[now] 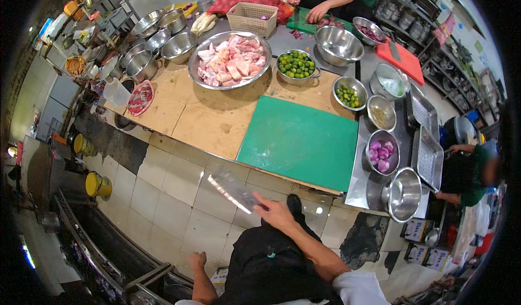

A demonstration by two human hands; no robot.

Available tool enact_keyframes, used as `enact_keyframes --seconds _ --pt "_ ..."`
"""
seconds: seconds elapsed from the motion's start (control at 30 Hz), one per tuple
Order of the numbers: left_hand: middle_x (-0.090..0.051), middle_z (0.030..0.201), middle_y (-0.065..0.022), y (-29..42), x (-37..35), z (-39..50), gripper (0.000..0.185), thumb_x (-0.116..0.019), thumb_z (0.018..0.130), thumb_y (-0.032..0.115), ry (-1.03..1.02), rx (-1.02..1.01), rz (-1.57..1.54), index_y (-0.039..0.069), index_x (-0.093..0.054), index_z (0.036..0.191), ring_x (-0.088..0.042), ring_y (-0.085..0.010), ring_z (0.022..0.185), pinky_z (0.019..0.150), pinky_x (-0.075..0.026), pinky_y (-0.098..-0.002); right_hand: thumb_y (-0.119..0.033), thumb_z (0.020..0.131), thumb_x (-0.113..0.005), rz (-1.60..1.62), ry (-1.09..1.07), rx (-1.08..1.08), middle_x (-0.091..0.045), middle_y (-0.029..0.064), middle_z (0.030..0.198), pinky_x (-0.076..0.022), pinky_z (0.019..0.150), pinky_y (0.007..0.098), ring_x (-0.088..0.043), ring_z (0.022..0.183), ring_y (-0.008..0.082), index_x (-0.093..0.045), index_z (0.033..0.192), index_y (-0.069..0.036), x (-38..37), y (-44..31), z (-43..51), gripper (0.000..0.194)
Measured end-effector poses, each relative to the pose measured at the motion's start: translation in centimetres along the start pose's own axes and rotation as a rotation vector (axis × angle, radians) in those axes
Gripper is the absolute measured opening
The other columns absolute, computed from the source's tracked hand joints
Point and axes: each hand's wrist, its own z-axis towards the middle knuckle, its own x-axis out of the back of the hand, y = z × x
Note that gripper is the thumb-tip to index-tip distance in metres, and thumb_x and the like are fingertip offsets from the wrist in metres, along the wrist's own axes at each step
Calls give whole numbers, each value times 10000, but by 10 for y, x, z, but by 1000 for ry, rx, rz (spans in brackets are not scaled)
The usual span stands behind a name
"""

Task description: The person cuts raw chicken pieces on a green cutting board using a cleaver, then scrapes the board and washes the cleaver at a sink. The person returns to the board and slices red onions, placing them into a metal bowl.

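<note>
My right hand (274,213) grips a wide-bladed cleaver (231,189), blurred, over the tiled floor in front of the table edge. Low at my left side hangs my left hand (198,259), its fingers curled; nothing shows in it. A green cutting board (301,140) lies on the table before me. Beyond it stand a large steel bowl of raw chicken pieces (232,62), a steel colander of green citrus fruits (296,64) and a smaller bowl of similar fruits (348,96). Peeled purple onions (381,155) fill a bowl right of the board.
A co-worker's hands (319,11) work with a knife at another green board across the table. Another person (468,174) stands at right. Empty steel bowls (179,46), perforated trays (427,154) and a red board (401,60) surround the work area. A yellow bucket (98,184) stands on the floor.
</note>
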Motion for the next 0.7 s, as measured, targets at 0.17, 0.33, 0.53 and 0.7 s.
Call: enact_keyframes --seconds 0.17,0.33,0.53,0.7 --pt "-665 1235 -345 -46 -35 -6 577 -683 902 419 202 1 -162 -106 -704 1140 -662 -469 1143 970 -543 -518 -276 954 -740 94 581 -301 -677 42 778 -494 662 327 -547 686 113 -676 1369 -99 100 71 -25 455" --pt "-650 1275 -337 -41 -33 1 646 -681 906 439 106 -75 -140 -111 -651 1243 -620 -459 1220 1036 -504 -521 -192 987 -694 165 961 -464 -622 50 740 -463 616 348 -525 655 143 -540 1498 -52 167 131 -34 552" --pt "-646 1289 -305 43 11 24 577 -679 945 386 209 -293 -252 -74 -635 1290 -604 -447 1237 1041 -500 -482 -294 989 -681 -130 644 -224 -754 223 971 -571 755 429 -744 856 342 -588 1434 -62 102 70 28 511" --pt "-631 1252 -285 80 35 40 505 -706 952 326 311 -478 -469 -67 -627 1259 -603 -441 1191 1037 -487 -475 -418 976 -657 -299 25 5 -752 198 1003 -571 826 521 -718 919 424 -664 1357 -320 29 -2 24 394"
